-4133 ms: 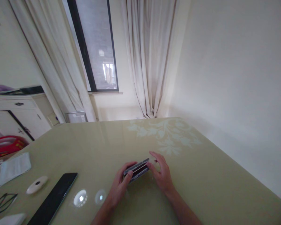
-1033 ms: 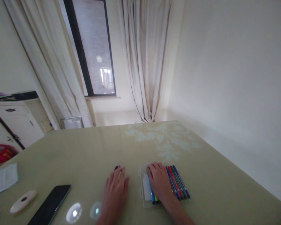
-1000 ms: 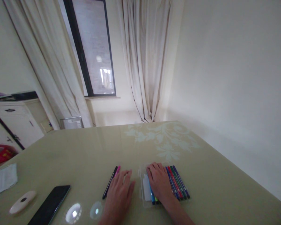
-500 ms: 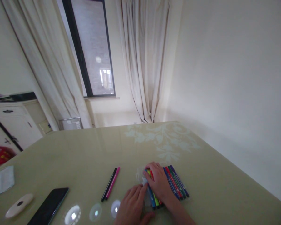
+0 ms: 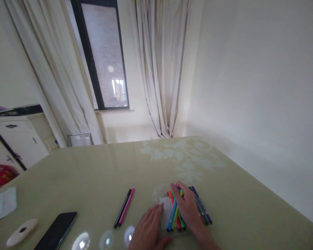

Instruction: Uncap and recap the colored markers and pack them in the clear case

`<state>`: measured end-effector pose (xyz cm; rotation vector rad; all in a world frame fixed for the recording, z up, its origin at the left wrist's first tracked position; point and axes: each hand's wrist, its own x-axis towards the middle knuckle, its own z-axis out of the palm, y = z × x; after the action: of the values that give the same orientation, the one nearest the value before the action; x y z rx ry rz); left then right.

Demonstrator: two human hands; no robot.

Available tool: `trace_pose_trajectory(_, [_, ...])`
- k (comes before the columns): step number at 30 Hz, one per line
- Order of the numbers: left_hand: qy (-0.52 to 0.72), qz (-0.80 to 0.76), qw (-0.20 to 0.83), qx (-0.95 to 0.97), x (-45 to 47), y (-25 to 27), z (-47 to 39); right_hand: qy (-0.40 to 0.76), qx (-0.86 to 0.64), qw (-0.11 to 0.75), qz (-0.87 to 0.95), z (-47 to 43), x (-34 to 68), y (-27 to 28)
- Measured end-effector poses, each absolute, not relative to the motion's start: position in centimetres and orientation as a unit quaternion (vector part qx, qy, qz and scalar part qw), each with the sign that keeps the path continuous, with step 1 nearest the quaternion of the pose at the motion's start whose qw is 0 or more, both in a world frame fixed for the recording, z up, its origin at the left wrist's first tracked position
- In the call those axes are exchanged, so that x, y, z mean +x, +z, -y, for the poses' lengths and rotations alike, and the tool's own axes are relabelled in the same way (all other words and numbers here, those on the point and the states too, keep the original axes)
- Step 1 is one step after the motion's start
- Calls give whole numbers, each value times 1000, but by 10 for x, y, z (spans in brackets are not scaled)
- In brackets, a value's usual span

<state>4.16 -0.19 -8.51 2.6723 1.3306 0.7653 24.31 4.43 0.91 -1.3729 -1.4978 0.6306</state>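
Note:
Several coloured markers lie over a clear plastic case [image 5: 159, 191] with a white piece inside it. My right hand [image 5: 187, 205] is closed around the upper ends of a blue marker [image 5: 173, 215] and a yellow marker [image 5: 175, 219], which slant across the others. Beneath them show an orange-red marker [image 5: 171, 197] and a green marker [image 5: 182, 222]. My left hand [image 5: 147, 227] rests at the left side of the case, fingers stretched out and thumb apart, touching its edge. Right of my right hand, dark markers [image 5: 202, 206] lie partly hidden behind it.
A black marker [image 5: 122, 208] and a pink marker [image 5: 127, 207] lie side by side left of my hands. Farther left are a phone [image 5: 56, 231], a pale oval object [image 5: 22, 232] and a white paper [image 5: 2, 205]. The wall [image 5: 263, 139] borders the table's right edge.
My right hand has shifted slightly right, and the blue and yellow markers now slant across the others instead of lying in line. My left hand stays nearly in place.

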Motion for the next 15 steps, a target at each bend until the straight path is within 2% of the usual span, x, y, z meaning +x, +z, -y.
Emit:
trace_pose_trajectory(5, [291, -415, -14, 862, 41, -70, 4, 282, -577, 524, 559, -37, 236, 10])
trace_pose_trajectory(9, [327, -438, -116, 829, 46, -68, 6, 382, -523, 487, 586, -21, 215, 1])
trace_pose_trajectory(12, [321, -467, -180, 804, 50, -76, 7, 386, -477, 472, 633, -12, 203, 0])
trace_pose_trajectory(15, [277, -511, -161, 798, 46, -78, 5, 391, -460, 483, 634, -14, 207, 5])
